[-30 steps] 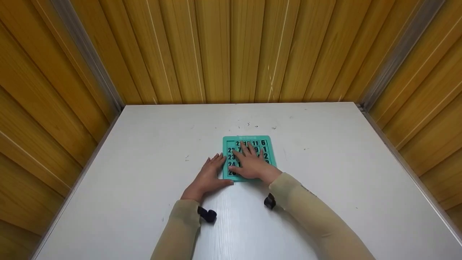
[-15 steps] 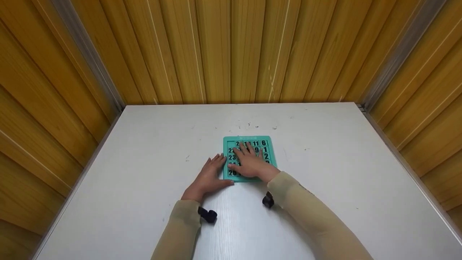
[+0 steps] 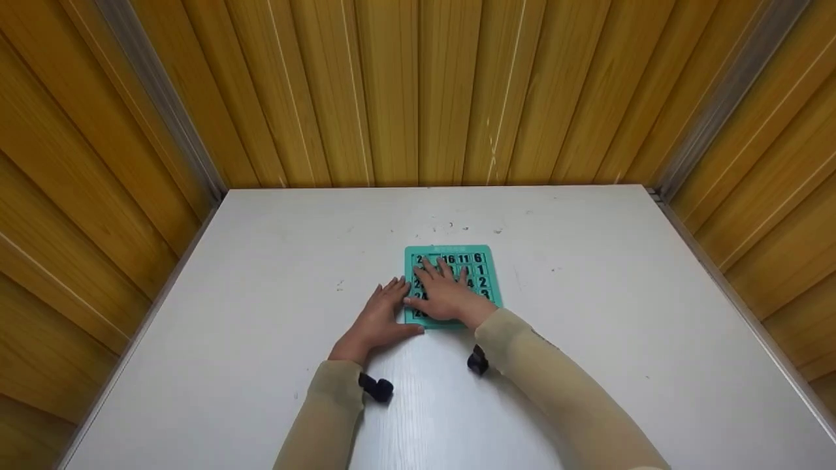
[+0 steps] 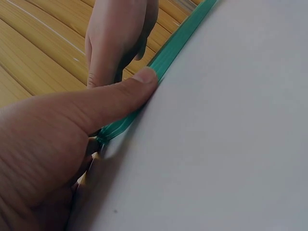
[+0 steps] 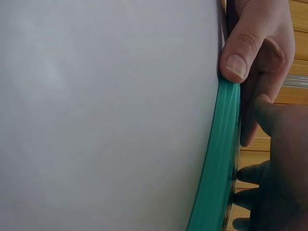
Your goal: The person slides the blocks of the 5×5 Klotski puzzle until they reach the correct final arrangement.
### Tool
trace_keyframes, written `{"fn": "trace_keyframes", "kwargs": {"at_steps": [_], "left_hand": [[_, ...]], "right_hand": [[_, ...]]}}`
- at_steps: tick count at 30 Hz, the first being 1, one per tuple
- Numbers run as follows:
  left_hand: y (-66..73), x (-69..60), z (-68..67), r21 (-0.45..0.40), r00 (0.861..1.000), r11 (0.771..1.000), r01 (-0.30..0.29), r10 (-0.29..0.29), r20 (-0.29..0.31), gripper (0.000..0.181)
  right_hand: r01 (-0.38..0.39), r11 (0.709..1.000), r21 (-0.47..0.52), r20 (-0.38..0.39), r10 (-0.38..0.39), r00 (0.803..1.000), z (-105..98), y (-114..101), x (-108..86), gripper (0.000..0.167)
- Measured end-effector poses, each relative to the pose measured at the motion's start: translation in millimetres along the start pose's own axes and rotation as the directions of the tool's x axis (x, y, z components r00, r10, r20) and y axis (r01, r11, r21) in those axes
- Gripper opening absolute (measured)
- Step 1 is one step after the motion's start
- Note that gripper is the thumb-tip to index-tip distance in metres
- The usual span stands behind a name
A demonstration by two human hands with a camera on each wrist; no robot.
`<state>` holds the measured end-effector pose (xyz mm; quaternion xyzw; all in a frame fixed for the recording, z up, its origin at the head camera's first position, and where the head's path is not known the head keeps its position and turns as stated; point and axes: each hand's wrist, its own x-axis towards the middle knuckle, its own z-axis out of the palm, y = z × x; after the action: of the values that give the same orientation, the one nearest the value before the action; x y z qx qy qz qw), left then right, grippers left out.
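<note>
A teal number slide puzzle (image 3: 450,249) with black numerals on white tiles lies flat on the white table. My left hand (image 3: 379,320) holds its near left corner, fingers along the left side and thumb at the near edge. In the left wrist view that thumb (image 4: 120,96) presses against the teal edge (image 4: 178,50). Spread over the tiles is my right hand (image 3: 447,297), its fingertips on the upper left part and covering many numbers. The right wrist view shows its fingertips (image 5: 250,173) touching the puzzle's face. A gap in the top row lies second from the left.
The white table (image 3: 588,274) extends around the puzzle, with small dark marks (image 3: 465,228) beyond it. Wood-patterned panels (image 3: 431,91) wall in the back and both sides. A black wrist camera (image 3: 379,390) sits below each hand.
My right hand has shifted slightly left over the puzzle. One top-row tile has slid left into the corner, so the gap has moved one place right. My left hand stays put.
</note>
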<state>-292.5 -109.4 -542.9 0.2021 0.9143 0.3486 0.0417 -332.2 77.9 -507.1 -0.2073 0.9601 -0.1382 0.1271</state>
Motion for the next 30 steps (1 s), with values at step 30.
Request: {"fn": "trace_keyframes", "kwargs": {"at_steps": [30], "left_hand": [[-1.2,2.1,3.2,0.035,0.999,0.999,0.040,-0.039,-0.006,0.096]], "right_hand": [[-0.053,0.998,0.042,-0.048,0.055,0.997,-10.7,30.5,-16.7,0.083]]}}
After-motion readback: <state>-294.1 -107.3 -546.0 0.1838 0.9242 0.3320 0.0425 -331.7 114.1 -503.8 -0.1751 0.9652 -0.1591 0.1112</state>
